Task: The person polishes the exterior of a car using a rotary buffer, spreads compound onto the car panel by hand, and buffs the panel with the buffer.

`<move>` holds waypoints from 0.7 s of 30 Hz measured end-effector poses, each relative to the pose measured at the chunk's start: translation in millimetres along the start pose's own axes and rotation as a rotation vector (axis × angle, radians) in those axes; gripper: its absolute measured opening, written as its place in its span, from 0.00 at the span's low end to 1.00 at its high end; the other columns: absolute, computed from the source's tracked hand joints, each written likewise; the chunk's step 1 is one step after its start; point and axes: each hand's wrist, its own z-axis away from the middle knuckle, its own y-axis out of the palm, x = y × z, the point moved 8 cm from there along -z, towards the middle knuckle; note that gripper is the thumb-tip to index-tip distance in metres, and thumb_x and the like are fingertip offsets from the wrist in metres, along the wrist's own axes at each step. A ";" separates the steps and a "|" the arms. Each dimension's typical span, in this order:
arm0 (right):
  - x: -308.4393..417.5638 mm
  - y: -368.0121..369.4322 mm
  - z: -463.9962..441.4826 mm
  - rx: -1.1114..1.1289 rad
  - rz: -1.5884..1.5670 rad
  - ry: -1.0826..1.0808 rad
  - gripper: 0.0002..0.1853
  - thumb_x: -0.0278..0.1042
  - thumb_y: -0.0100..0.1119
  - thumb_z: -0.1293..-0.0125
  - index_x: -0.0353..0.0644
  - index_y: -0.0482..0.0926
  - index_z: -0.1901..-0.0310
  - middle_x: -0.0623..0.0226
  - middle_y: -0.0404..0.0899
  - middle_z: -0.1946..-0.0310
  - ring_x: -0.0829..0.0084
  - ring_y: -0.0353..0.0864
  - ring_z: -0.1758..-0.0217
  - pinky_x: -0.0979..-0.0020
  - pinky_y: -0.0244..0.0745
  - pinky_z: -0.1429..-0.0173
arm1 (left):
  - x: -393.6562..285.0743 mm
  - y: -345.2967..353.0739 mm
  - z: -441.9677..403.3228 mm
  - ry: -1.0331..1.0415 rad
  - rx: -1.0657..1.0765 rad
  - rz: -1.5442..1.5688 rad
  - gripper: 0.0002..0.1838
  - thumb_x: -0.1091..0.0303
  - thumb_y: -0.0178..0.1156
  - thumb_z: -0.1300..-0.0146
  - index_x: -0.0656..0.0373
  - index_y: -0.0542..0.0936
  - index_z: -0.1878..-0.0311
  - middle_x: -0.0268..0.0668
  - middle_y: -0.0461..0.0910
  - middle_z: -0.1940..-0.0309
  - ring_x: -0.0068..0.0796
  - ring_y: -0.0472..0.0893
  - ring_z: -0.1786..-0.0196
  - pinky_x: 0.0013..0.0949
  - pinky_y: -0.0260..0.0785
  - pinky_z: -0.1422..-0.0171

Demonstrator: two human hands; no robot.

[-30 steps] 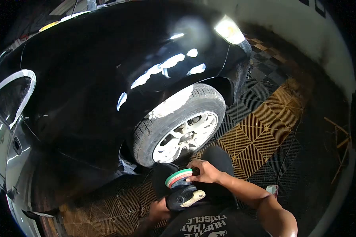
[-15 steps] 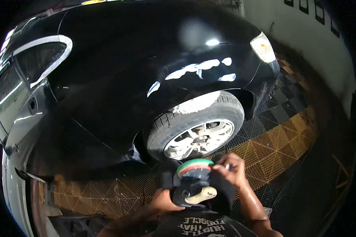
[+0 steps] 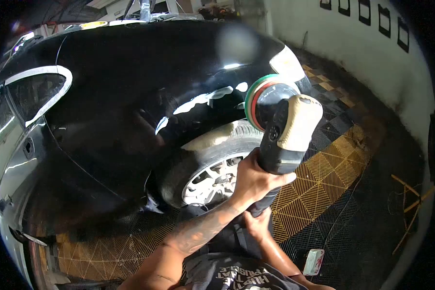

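Tiled floor (image 3: 326, 166), black car (image 3: 106, 116) left | left hand (image 3: 256, 181), right hand (image 3: 259, 224) gripping polisher (image 3: 287, 128) | polisher blocks wheel (image 3: 209, 180) partly — right hand's fingers partly hidden

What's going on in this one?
A person is holding a polisher with both hands beside a black car. The left hand grips its body, and the right hand is lower, at the rear end. The round pad is up by the fender, near the headlight; whether it touches the paint can't be told. White smears show on the fender above the wheel.
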 end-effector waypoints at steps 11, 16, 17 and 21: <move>27.6 -20.3 -65.0 0.222 -0.034 0.076 0.16 0.33 0.74 0.40 0.35 0.79 0.57 0.70 0.82 0.71 0.77 0.79 0.71 0.72 0.76 0.65 | 35.8 12.9 -55.4 -0.130 0.029 0.390 0.16 0.67 0.74 0.49 0.62 0.84 0.58 0.34 0.85 0.69 0.22 0.82 0.69 0.29 0.77 0.62; 23.2 -4.3 -52.8 0.241 0.094 0.055 0.10 0.27 0.72 0.42 0.37 0.79 0.64 0.72 0.79 0.77 0.80 0.74 0.78 0.74 0.71 0.72 | 36.2 -14.5 -34.1 -0.124 0.007 0.328 0.18 0.65 0.75 0.50 0.64 0.83 0.58 0.36 0.85 0.67 0.24 0.83 0.67 0.31 0.77 0.59; 26.8 0.9 -47.2 0.247 0.163 0.063 0.09 0.26 0.72 0.42 0.38 0.79 0.65 0.72 0.78 0.77 0.80 0.73 0.78 0.74 0.70 0.72 | 38.0 -20.9 -28.9 -0.089 0.009 0.331 0.19 0.65 0.76 0.50 0.65 0.83 0.57 0.36 0.85 0.67 0.24 0.83 0.66 0.32 0.77 0.58; 17.3 20.5 -33.2 0.281 0.206 0.074 0.13 0.30 0.74 0.45 0.37 0.82 0.60 0.69 0.85 0.69 0.77 0.81 0.67 0.71 0.78 0.60 | 38.8 -51.1 -5.2 0.010 -0.036 0.314 0.21 0.67 0.76 0.51 0.66 0.83 0.55 0.38 0.86 0.63 0.26 0.84 0.62 0.33 0.77 0.53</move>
